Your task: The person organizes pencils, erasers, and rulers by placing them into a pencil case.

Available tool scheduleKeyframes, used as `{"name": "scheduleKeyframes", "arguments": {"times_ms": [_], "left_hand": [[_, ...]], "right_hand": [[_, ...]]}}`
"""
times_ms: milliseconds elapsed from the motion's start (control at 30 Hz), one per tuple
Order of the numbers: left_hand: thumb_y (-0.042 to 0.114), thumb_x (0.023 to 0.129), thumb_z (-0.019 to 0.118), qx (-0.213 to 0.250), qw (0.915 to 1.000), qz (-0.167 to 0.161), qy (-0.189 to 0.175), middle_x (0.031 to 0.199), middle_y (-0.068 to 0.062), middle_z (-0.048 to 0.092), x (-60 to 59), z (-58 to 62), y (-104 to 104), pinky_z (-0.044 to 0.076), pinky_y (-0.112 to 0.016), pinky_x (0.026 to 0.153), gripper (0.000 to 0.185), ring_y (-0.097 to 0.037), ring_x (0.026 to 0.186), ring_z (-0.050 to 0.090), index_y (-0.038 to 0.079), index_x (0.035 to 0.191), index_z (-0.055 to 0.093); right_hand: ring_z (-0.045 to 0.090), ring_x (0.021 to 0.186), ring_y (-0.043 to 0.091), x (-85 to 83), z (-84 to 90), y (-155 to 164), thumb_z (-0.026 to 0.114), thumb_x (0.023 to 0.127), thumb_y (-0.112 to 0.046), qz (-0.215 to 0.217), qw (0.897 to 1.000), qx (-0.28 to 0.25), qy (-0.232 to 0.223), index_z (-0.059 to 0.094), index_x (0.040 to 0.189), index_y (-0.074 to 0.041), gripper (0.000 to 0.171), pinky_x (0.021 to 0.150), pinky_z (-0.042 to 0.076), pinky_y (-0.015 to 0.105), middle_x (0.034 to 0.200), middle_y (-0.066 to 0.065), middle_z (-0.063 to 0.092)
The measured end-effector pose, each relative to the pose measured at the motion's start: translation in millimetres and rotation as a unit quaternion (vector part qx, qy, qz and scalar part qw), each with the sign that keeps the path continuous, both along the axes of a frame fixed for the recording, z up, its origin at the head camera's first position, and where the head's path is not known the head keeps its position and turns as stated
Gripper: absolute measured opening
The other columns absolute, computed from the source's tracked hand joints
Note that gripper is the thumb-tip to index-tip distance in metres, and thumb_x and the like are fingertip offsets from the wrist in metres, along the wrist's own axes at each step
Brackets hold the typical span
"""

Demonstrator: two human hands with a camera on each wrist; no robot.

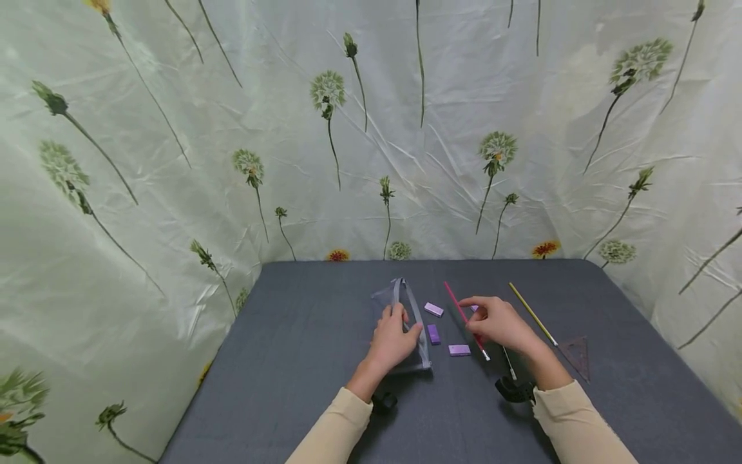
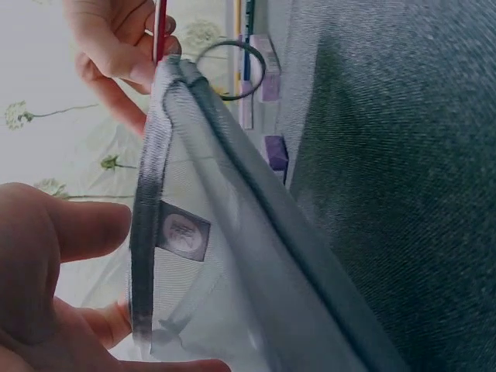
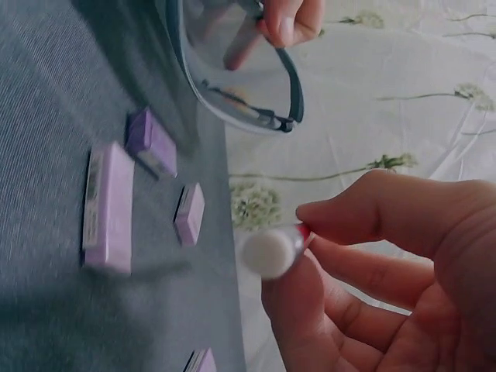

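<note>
My left hand [image 1: 391,340] grips a grey translucent mesh zip pouch [image 1: 425,349] by one side of its mouth, which gapes open in the right wrist view. A small label [image 2: 184,232] shows on its mesh. Between thumb and fingertips, my right hand [image 1: 503,327] pinches a red pencil [image 1: 454,298] above the table, right of the pouch. The pencil's white eraser end [image 3: 267,254] faces the right wrist camera. Lilac and purple eraser blocks lie between the hands: a pale one [image 1: 433,310], a purple one [image 1: 434,334] and another pale one [image 1: 460,350]. A further block is partly hidden behind the right hand.
Right of my right hand, a yellow pencil [image 1: 532,313] lies on the dark grey table [image 1: 290,361]. A dark pencil [image 1: 509,365] is partly covered by that hand. A transparent set square [image 1: 576,356] lies farther right. Flowered cloth [image 1: 371,129] hangs behind the table.
</note>
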State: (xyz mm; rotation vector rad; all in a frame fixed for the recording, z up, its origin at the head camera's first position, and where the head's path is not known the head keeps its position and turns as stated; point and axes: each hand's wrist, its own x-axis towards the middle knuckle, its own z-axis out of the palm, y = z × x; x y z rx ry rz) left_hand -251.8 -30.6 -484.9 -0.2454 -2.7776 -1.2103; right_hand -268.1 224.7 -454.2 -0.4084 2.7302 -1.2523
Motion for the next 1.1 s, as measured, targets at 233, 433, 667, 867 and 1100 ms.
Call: {"name": "scheduleKeyframes", "arguments": {"times_ms": [233,433,667,867,1100], "left_hand": [[0.016,0.086,0.067,0.038,0.9989,-0.020,0.017,0.092,-0.005,0.048,-7.0,4.7,-7.4,0.037,-0.037,0.065,0.022,-0.023,0.077,0.046,0.012,0.088,0.045],[0.008,0.081,0.060,0.076,0.9968,-0.025,-0.005,0.096,-0.007,0.053,-9.3,13.8,-11.7,0.039,-0.038,0.071,0.018,-0.025,0.085,0.048,0.012,0.095,0.050],[0.009,0.085,0.057,0.133,0.9889,-0.031,-0.058,0.151,-0.015,0.042,-10.2,15.5,-8.3,0.040,-0.052,0.097,0.065,-0.030,0.131,0.044,0.018,0.148,0.042],[0.010,0.089,0.055,0.175,0.9798,-0.040,-0.087,0.167,-0.008,0.013,-9.8,16.5,-6.0,0.031,-0.057,0.107,0.091,-0.029,0.151,0.017,0.031,0.163,0.007],[0.009,0.092,0.054,0.204,0.9734,-0.056,-0.089,0.168,-0.004,0.004,-13.0,18.0,-6.8,0.022,-0.060,0.114,0.094,-0.026,0.152,0.008,0.033,0.162,-0.005]], "right_hand": [[0.062,0.063,0.022,2.9,6.1,-10.1,0.068,0.087,-0.003,0.025,0.999,-0.044,-0.014,0.061,0.136,-0.008,0.049,0.058,0.054,0.037,0.084,0.016,0.069],[0.064,0.064,0.023,7.9,13.9,-22.8,0.068,0.087,-0.002,0.055,0.996,-0.067,-0.017,0.060,0.136,-0.007,0.050,0.060,0.056,0.038,0.079,0.009,0.069],[0.061,0.064,0.025,16.5,25.8,-37.4,0.066,0.089,-0.002,0.075,0.992,-0.096,-0.035,0.058,0.139,-0.008,0.051,0.061,0.055,0.044,0.082,0.009,0.069],[0.061,0.069,0.029,9.0,41.5,-50.7,0.066,0.092,-0.005,0.076,0.983,-0.151,-0.070,0.055,0.141,-0.007,0.050,0.069,0.056,0.046,0.086,0.013,0.070],[0.056,0.067,0.024,-3.9,47.7,-66.6,0.067,0.093,-0.008,0.079,0.979,-0.164,-0.097,0.058,0.140,-0.008,0.048,0.067,0.054,0.038,0.081,0.016,0.067]]}}
